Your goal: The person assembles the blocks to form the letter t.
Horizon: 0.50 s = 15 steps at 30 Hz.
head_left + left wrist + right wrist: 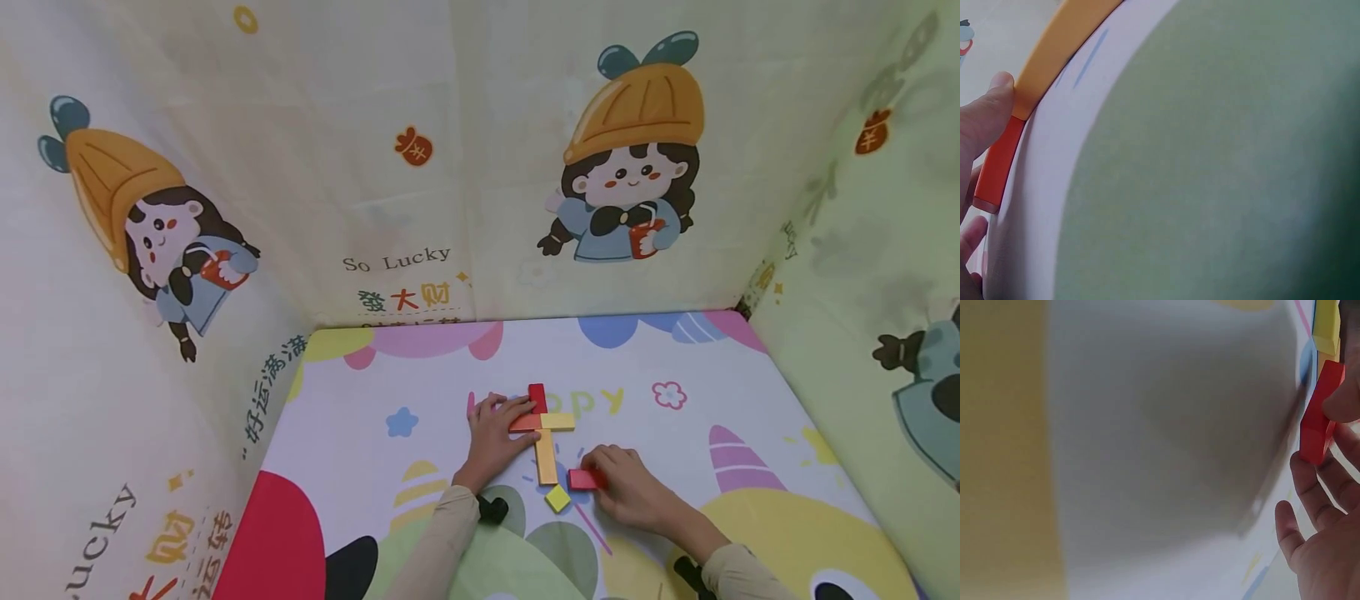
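Observation:
Several wooden blocks lie in a cross-like layout on the mat. A red block (pixel 537 398) stands at its top, an orange-red block (pixel 525 422) forms the left arm, a pale yellow block (pixel 558 422) the right arm and a long orange block (pixel 546 457) the stem. My left hand (pixel 497 437) rests at the left arm, fingers by the red block and thumb touching the orange block (pixel 1054 53) near its joint with the orange-red block (pixel 1000 165). My right hand (pixel 630 487) pinches another red block (pixel 1321 412) right of the stem. Below the stem lies a small yellow block (pixel 557 498).
The printed mat (pixel 442 379) covers the tabletop. Cloth with cartoon figures (pixel 633 167) hangs behind it and on both sides. Beige sleeves (pixel 431 546) and a dark wrist device (pixel 492 510) show on the arms.

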Each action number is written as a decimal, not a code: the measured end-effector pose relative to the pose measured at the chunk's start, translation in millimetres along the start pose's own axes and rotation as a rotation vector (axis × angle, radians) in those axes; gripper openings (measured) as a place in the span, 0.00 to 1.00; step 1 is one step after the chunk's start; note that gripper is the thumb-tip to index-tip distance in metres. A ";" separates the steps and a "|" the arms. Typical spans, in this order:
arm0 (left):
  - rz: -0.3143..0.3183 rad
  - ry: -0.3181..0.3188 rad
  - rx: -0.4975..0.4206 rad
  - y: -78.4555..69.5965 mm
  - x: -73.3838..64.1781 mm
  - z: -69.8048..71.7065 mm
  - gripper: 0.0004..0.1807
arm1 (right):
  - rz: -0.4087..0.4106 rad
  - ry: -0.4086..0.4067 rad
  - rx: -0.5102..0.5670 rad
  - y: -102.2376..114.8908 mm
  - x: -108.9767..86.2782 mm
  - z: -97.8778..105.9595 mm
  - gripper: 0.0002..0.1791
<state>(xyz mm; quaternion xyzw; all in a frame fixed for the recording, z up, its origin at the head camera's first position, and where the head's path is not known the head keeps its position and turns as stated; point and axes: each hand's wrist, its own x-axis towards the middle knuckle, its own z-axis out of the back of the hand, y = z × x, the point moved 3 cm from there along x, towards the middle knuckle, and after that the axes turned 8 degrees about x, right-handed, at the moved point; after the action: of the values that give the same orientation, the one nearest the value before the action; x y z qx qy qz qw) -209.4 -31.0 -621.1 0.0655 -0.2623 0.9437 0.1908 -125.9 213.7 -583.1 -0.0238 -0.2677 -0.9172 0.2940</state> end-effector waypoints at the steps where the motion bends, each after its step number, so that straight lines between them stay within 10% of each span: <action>1: -0.005 -0.006 -0.003 -0.2 0.0 0.3 0.34 | 0.004 0.008 -0.003 -0.4 -0.9 -1.1 0.22; 15: 0.022 0.016 0.006 -1.7 0.5 1.0 0.35 | 0.045 0.029 -0.026 -1.0 -6.2 -5.4 0.22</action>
<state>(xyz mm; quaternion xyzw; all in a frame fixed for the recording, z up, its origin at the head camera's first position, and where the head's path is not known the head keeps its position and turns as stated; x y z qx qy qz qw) -209.1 -30.0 -619.3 0.0557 -0.2589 0.9469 0.1821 -120.7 214.8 -589.4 -0.0202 -0.2508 -0.9140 0.3183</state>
